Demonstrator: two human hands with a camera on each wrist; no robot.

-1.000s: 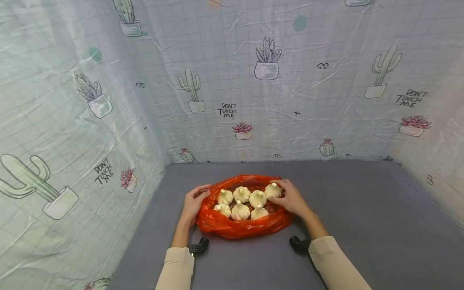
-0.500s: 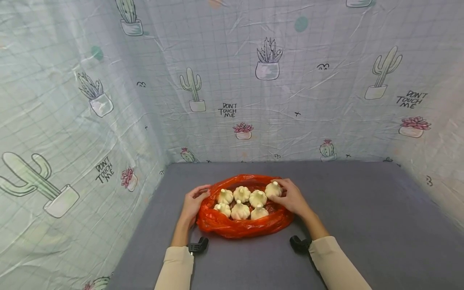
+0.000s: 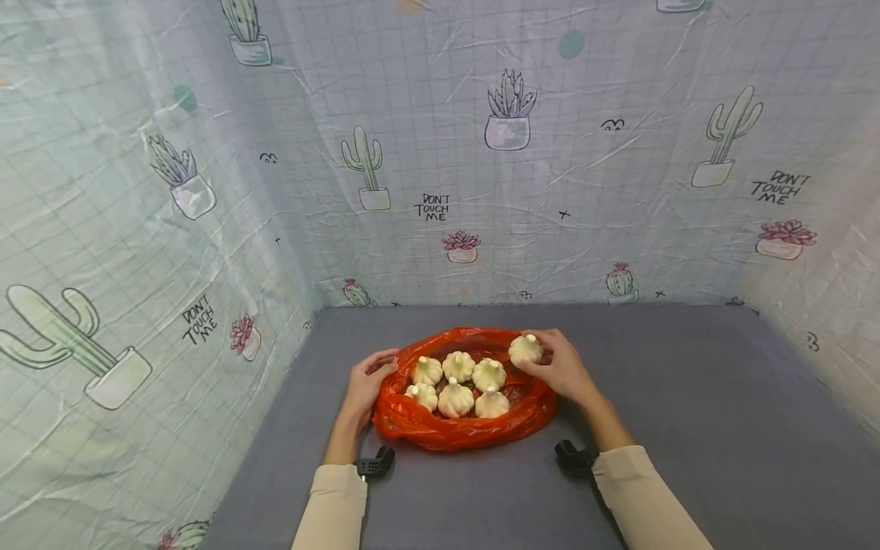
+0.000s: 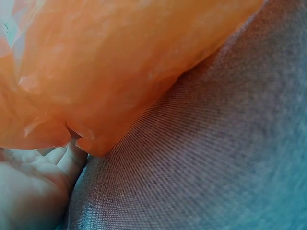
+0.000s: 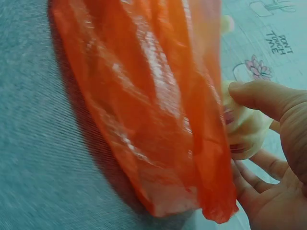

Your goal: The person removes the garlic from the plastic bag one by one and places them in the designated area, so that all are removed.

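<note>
A red plastic bag (image 3: 467,437) sits on the table with its mouth spread wide. Several pale garlic bulbs (image 3: 456,399) stand upright inside it in two rows. At the bag's right rear rim, my right hand (image 3: 565,370) grips one garlic bulb (image 3: 525,349), raised slightly above the rim. The right wrist view shows the thumb (image 5: 259,93) on that bulb (image 5: 247,127), with fingers beneath it, partly hidden. My left hand (image 3: 364,388) holds the bag's left side by its rim. Its fingertips are hidden behind the film (image 4: 105,72) in the left wrist view.
The grey cloth-covered table (image 3: 687,428) spreads around the bag. Light curtains (image 3: 550,176) printed with cacti stand at the back and on both sides. A black wrist device (image 3: 376,463) sits at the left wrist, and another device (image 3: 574,456) at the right.
My right hand has lifted its garlic bulb a little and shifted it right, toward the bag's rim. The left hand stays in place on the bag.
</note>
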